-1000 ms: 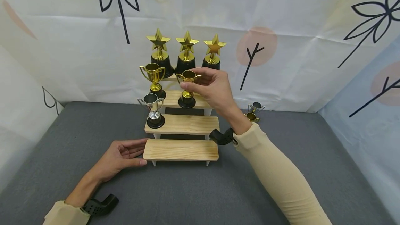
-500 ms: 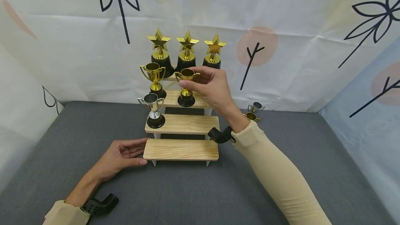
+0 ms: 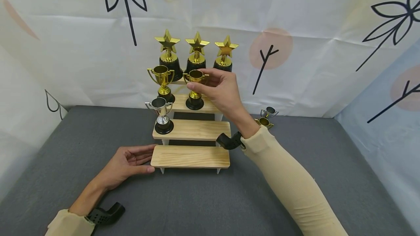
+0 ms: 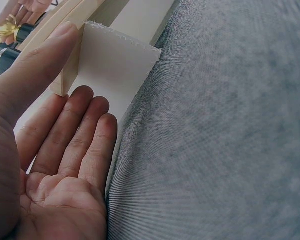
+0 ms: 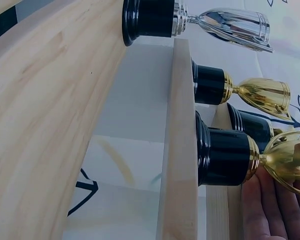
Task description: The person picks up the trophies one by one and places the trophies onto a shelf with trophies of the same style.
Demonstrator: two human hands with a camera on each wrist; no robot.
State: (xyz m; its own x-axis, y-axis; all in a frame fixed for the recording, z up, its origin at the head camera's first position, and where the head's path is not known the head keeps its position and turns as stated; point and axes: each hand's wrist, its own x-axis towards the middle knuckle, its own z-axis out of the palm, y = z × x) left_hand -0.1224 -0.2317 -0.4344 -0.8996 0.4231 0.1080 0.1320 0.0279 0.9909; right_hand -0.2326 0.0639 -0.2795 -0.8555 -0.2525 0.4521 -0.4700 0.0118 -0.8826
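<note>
A tiered wooden display stand (image 3: 190, 157) stands on the grey surface. My right hand (image 3: 223, 92) pinches a small gold trophy cup (image 5: 230, 159) by its bowl, thumb in front and fingers behind. Its black base is right at the second-highest shelf (image 3: 179, 105), near the middle. Another gold trophy cup (image 3: 162, 79) stands at that shelf's left end. On the shelf below, a silver trophy cup (image 3: 161, 114) also stands at the left. With straight fingers, my left hand (image 3: 119, 167) rests against the left end of the lowest shelf, its thumb at the front corner.
Three gold star trophies (image 3: 197, 52) stand in a row on the top shelf. Right of the stand, partly behind my right arm, are a silver cup (image 3: 269, 112) and a gold cup (image 3: 264, 122). A printed white cloth (image 3: 315, 65) hangs behind.
My right hand has shifted the gold trophy cup slightly left and back on its shelf. The left hand has stayed in place.
</note>
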